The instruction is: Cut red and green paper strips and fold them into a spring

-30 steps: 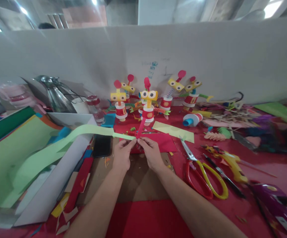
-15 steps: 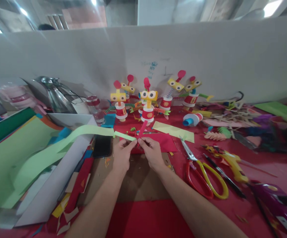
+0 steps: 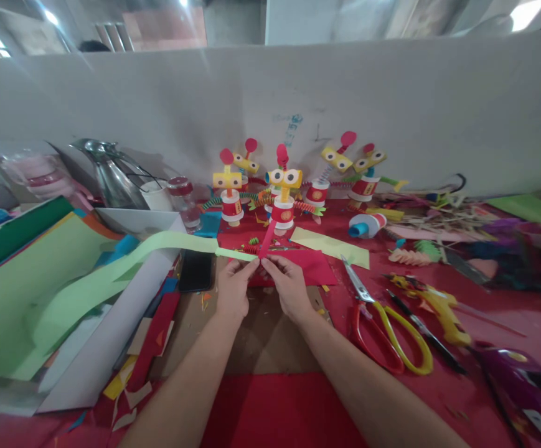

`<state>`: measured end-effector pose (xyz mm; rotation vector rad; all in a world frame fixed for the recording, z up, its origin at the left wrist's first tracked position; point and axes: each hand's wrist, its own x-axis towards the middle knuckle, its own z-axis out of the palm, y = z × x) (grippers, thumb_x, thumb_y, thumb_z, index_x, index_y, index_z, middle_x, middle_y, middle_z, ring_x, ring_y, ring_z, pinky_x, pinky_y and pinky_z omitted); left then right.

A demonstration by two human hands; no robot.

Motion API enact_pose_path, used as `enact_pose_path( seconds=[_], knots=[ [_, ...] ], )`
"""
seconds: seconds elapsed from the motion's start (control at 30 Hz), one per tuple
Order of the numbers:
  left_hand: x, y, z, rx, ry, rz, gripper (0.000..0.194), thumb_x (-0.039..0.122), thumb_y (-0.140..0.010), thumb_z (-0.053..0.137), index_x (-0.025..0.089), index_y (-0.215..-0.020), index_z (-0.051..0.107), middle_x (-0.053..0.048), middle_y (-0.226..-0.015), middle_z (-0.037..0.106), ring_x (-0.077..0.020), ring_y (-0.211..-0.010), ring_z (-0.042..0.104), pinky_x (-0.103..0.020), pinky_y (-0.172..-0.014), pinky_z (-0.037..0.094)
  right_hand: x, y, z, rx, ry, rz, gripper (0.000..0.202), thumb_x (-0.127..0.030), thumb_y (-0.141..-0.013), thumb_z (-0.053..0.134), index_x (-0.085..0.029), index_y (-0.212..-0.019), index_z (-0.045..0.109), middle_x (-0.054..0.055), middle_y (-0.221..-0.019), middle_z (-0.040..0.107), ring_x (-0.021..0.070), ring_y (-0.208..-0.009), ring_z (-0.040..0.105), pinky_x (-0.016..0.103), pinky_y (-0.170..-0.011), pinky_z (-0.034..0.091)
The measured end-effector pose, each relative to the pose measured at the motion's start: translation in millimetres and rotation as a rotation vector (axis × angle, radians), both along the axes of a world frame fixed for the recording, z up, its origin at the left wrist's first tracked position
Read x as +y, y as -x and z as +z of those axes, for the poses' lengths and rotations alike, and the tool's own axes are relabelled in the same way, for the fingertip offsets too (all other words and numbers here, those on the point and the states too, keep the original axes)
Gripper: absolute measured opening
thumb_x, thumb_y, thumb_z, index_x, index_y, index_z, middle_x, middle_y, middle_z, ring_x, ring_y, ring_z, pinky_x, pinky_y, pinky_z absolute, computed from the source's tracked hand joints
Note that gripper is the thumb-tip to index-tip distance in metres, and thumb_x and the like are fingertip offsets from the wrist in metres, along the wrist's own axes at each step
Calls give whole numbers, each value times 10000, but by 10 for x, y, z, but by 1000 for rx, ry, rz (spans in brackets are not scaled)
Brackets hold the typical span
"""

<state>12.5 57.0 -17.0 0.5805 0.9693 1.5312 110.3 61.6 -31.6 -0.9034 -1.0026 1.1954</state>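
My left hand (image 3: 233, 289) pinches a narrow light-green paper strip (image 3: 236, 254) that runs off to the left. Beside it, my right hand (image 3: 289, 287) has thumb and finger closed at the lower end of a pinkish-red paper strip (image 3: 267, 240). The two strips meet between my fingertips, the red one pointing up and away. How they are joined is hidden by the fingers. Below the hands lies a brown board (image 3: 261, 339); red paper (image 3: 317, 266) lies just behind them.
Behind stand several paper-cup robot figures (image 3: 283, 214). Scissors (image 3: 361, 289), a black pen (image 3: 431, 336) and a yellow glue gun (image 3: 447, 311) lie at the right. On the left are a phone (image 3: 195, 271) and a white box (image 3: 146, 323) with coloured paper.
The red strip has swung to stand a little more upright, and the green strip lies flatter. Both hands stay together at the meeting point. The view has shifted slightly.
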Motion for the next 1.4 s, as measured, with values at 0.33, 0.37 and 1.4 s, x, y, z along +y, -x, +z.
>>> enact_pose_path(
  seconds=[0.33,0.37,1.4],
  knots=[
    [9,-40,-75,133,-75,30,180,236,-570,764,134,-691,677,1,-640,653,-108,-620,576,-258,-672,448,2,-12,27,15,10,-11,152,-328,-686,687,-188,-744,679,-26,-614,616,122,-573,522,270,-598,423],
    [9,-44,-79,140,-83,34,179,237,-574,761,135,-696,678,2,-639,651,-111,-623,577,-264,-678,450,-1,-6,30,29,5,-11,150,-324,-680,693,-188,-741,679,-27,-619,618,119,-574,520,269,-602,422],
    [38,193,66,21,114,-191,215,79,-506,801,121,-662,660,-17,-624,657,-98,-607,622,-223,-646,520,26,-100,11,82,75,100,228,-247,-488,809,-207,-691,713,-19,-665,660,128,-603,550,275,-619,440]
  ],
)
